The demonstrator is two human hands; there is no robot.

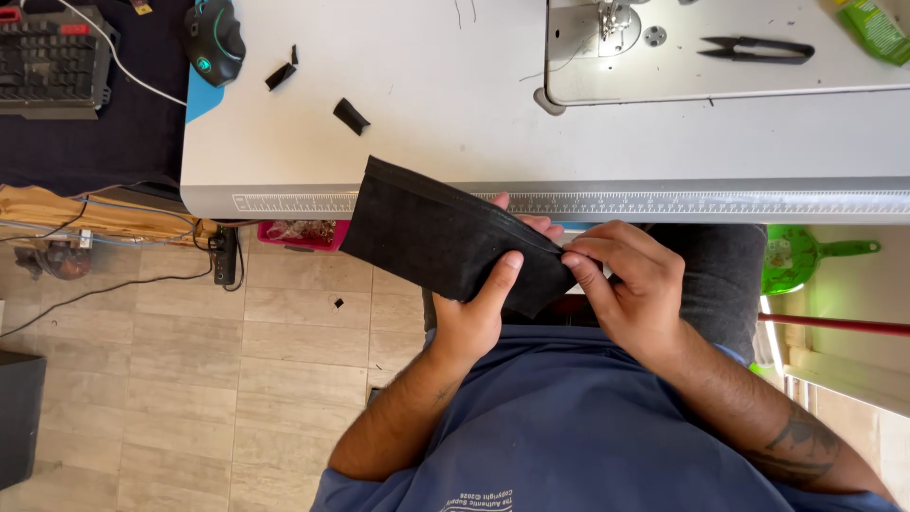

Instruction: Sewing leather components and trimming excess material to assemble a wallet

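Observation:
A black fabric piece (436,232), folded flat with a stitched seam along its upper edge, hangs over the front edge of the white sewing table (455,133). My left hand (479,303) grips it from below, thumb pressed on the cloth. My right hand (626,284) pinches the fabric's right corner between thumb and fingertips. Both hands are just in front of the table's ruler strip (664,202).
A sewing machine bed (720,57) with black thread snips (758,47) sits at the back right. Small black fabric scraps (351,116) lie on the table. A computer mouse (214,40) and keyboard (52,62) are at the far left. A green dustpan (801,256) lies on the floor at right.

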